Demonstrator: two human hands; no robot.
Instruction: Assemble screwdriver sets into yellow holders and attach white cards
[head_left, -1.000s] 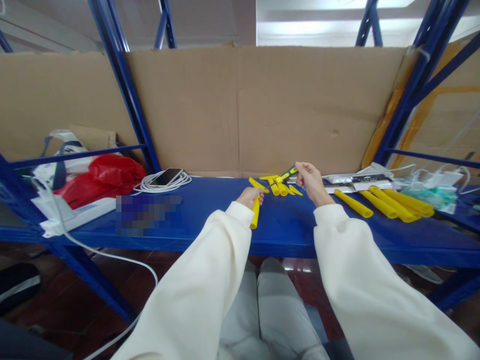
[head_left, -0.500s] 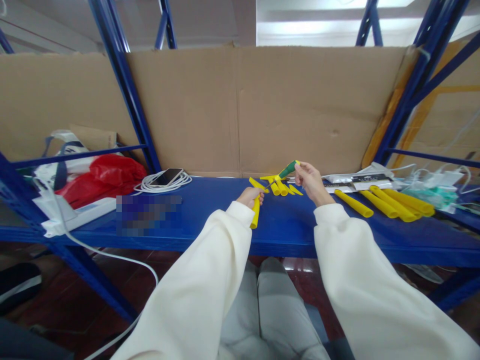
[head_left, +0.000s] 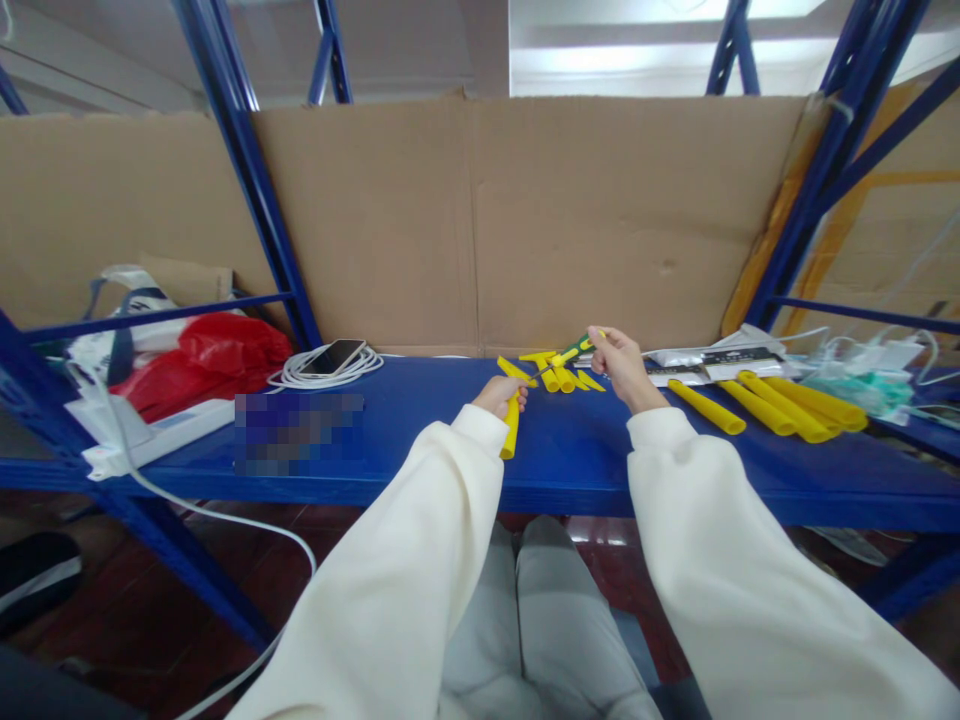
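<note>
My left hand (head_left: 498,397) is closed around a yellow plastic piece (head_left: 511,436). One tapered end of the piece hangs below the fingers, and another yellow blade-like part sticks out above them. My right hand (head_left: 619,362) pinches the end of a screwdriver (head_left: 574,349) with a green-and-yellow handle. Its thin metal shaft slants down to the left and meets the piece by my left fingertips. The exact contact is too small to make out. Behind the shaft lie several short yellow parts (head_left: 568,380) in a cluster on the blue shelf (head_left: 442,460).
Longer yellow tubes (head_left: 784,408) lie at the right beside flat packages (head_left: 739,362) and a greenish plastic bag (head_left: 874,398). To the left are a phone (head_left: 335,356) on a coiled white cable (head_left: 294,372), a red bag (head_left: 217,355) and a white power strip (head_left: 172,432). Cardboard (head_left: 480,220) stands behind.
The screwdriver has turned about its axis, so more yellow shows on its handle, and the handle end sits slightly lower. My left hand and the yellow piece have hardly moved.
</note>
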